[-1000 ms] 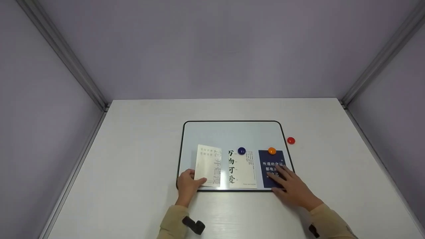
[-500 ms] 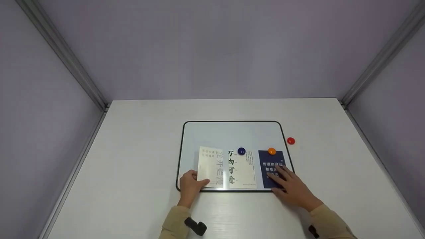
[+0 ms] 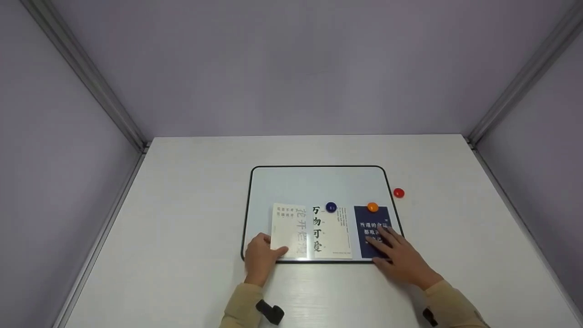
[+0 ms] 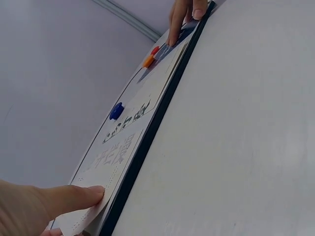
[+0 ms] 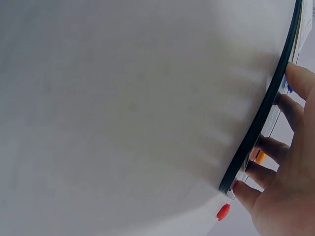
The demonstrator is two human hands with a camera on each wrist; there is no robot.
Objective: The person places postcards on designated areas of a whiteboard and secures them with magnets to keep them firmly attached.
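Note:
On a whiteboard point(image 3: 314, 184) three printed cards stand in a row. My left hand point(image 3: 260, 256) holds the leftmost cream card point(image 3: 289, 228) by its lower left corner, thumb on top and fingers at the edge behind. In the left wrist view that card's near edge is slightly raised from the board. A second cream card point(image 3: 336, 239) with bold black characters lies in the middle under a dark blue magnet point(image 3: 331, 207). My right hand point(image 3: 403, 257) rests with spread fingers on the navy card point(image 3: 362, 214), below its orange magnet point(image 3: 373, 207).
A red magnet point(image 3: 399, 192) lies on the white table point(image 3: 196, 196) just right of the board. The board's black rim point(image 3: 319, 262) runs along its near side. Grey-purple panels point(image 3: 291, 68) enclose the table at the back and both sides.
My left hand has shifted the leftmost card a little rightward, towards the middle card, and its upper end has come down nearer the board. The right hand and magnets stay put.

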